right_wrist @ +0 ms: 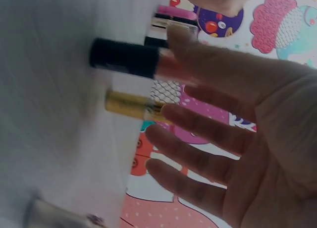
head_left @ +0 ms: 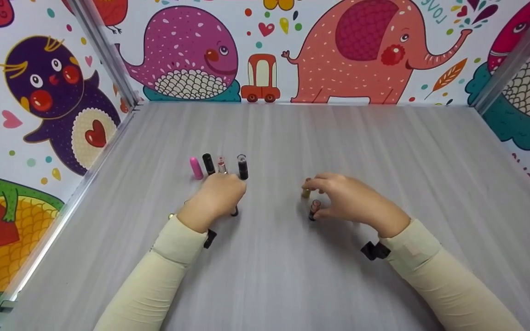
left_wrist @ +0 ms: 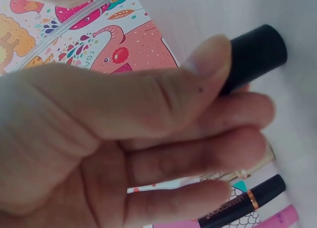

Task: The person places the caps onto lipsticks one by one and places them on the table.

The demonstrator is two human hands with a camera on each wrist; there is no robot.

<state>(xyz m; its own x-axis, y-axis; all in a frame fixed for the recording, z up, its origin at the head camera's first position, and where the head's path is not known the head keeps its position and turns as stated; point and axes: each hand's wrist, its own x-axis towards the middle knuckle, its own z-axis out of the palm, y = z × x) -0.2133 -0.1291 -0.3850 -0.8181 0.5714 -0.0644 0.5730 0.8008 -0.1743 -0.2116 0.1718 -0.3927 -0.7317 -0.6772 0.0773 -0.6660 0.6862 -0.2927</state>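
Note:
My left hand point(head_left: 214, 195) pinches a black lipstick tube point(left_wrist: 260, 52) between thumb and index finger, its lower end close over the table; the fingers hide its upper part. My right hand point(head_left: 350, 197) has its fingers spread and relaxed around upright lipsticks. Nearest its thumb stands a lipstick with a black base and a pinkish top point(head_left: 314, 210), the thumb overlapping that top in the right wrist view. Just beyond it is a gold lipstick point(right_wrist: 126, 104), below the index finger. A pale, silvery tube point(right_wrist: 57, 215) shows at the lower left of the right wrist view.
Beyond my left hand stands a row: a pink lipstick point(head_left: 196, 168), a black tube point(head_left: 208, 163), a silver lipstick with a clear top point(head_left: 221, 164) and a dark one with a clear cap point(head_left: 243, 167). Printed panels point(head_left: 265, 37) border the grey table point(head_left: 274, 276).

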